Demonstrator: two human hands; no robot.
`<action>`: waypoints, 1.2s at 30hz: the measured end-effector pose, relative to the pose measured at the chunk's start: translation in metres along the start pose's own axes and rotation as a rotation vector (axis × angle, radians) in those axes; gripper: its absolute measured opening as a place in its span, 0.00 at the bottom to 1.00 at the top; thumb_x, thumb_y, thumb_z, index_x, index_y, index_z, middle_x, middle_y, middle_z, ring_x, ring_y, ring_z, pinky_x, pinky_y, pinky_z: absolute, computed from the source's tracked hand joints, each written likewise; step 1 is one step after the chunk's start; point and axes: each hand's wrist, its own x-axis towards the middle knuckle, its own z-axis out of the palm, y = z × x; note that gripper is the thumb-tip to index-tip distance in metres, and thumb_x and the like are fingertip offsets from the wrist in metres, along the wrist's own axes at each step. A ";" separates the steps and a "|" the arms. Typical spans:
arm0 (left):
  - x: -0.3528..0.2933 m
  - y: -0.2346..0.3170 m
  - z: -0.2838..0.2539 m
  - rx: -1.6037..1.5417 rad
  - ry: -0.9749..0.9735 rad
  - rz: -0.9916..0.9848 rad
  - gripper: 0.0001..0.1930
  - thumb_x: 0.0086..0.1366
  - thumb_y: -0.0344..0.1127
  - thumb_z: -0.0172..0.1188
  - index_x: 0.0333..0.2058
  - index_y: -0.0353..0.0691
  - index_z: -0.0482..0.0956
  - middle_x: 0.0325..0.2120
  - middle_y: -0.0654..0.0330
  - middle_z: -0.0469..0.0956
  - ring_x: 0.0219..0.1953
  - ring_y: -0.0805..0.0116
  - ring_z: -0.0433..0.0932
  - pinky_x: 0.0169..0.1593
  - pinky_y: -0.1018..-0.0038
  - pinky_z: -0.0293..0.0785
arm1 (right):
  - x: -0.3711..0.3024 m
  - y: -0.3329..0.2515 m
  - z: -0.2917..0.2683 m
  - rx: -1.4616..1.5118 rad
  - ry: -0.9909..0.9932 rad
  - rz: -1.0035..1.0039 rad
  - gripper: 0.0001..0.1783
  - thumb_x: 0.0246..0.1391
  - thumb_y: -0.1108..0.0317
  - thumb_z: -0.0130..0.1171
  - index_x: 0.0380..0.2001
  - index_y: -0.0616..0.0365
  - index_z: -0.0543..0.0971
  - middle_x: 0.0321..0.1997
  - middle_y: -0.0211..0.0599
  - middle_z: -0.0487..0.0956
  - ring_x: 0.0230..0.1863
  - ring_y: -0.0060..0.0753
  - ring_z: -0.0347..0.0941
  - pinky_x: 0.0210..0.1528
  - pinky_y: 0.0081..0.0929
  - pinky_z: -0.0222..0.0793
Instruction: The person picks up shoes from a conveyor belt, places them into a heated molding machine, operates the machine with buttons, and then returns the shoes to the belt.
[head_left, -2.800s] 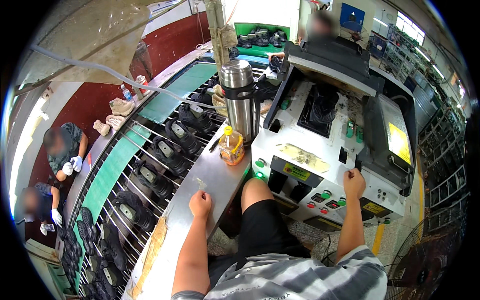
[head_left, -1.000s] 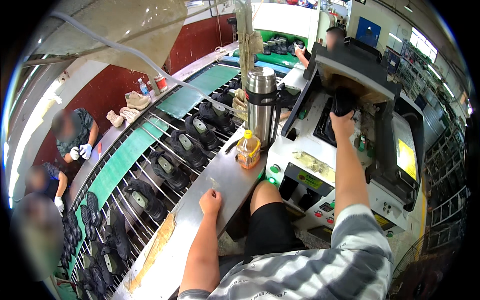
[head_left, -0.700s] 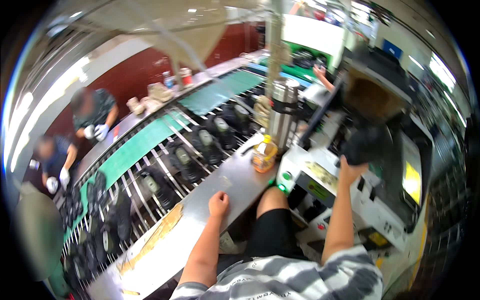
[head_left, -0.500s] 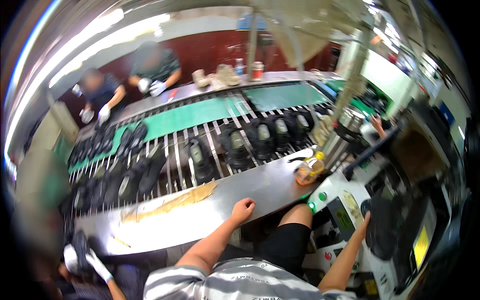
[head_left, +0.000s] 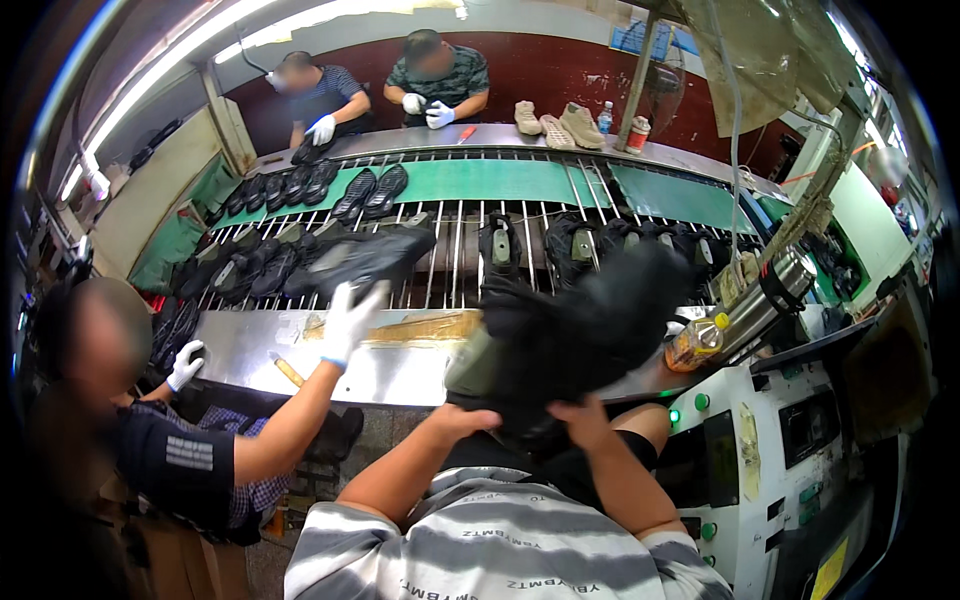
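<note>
A black shoe (head_left: 560,340) with a grey-green patch is held up in front of my body, smeared by motion. My left hand (head_left: 466,421) grips its near left underside, thumb showing and fingers mostly hidden. My right hand (head_left: 584,422) grips the near right part, fingers partly behind the dark upper. I cannot tell whether a second shoe is in this dark mass. Beyond it, black shoes (head_left: 500,245) stand in a row on the roller conveyor (head_left: 440,285). The metal bench edge (head_left: 250,350) lies between me and the rollers.
At my left, a co-worker's gloved hand (head_left: 352,325) holds a blurred dark shoe (head_left: 375,258) over the rollers. Two people work across the conveyor. An orange drink bottle (head_left: 697,343) and steel flask (head_left: 775,290) are at right, beside a white machine (head_left: 735,440) with green buttons.
My right hand has come from the machine at right to my front with the shoe. My left hand has joined it. The co-worker's shoe has risen from the lower left to above the rollers.
</note>
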 end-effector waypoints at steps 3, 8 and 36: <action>-0.042 -0.001 -0.035 -0.227 0.313 0.010 0.42 0.51 0.41 0.68 0.63 0.33 0.59 0.56 0.50 0.70 0.58 0.53 0.71 0.61 0.58 0.69 | 0.023 0.012 0.052 -0.031 -0.256 -0.117 0.35 0.54 0.60 0.65 0.60 0.64 0.64 0.57 0.41 0.71 0.57 0.33 0.67 0.61 0.32 0.62; -0.092 -0.048 -0.065 0.362 0.859 0.040 0.39 0.47 0.33 0.72 0.58 0.34 0.64 0.49 0.51 0.74 0.51 0.58 0.75 0.56 0.65 0.71 | 0.028 0.079 0.064 -0.474 -0.472 -0.116 0.31 0.55 0.69 0.61 0.62 0.63 0.66 0.65 0.44 0.66 0.65 0.37 0.63 0.65 0.34 0.61; -0.069 -0.098 -0.079 1.109 0.677 -0.146 0.57 0.39 0.46 0.78 0.62 0.31 0.51 0.59 0.40 0.58 0.61 0.40 0.59 0.64 0.54 0.57 | 0.363 0.122 0.189 -0.045 0.549 0.786 0.62 0.40 0.50 0.71 0.68 0.65 0.44 0.66 0.56 0.61 0.65 0.52 0.62 0.64 0.47 0.59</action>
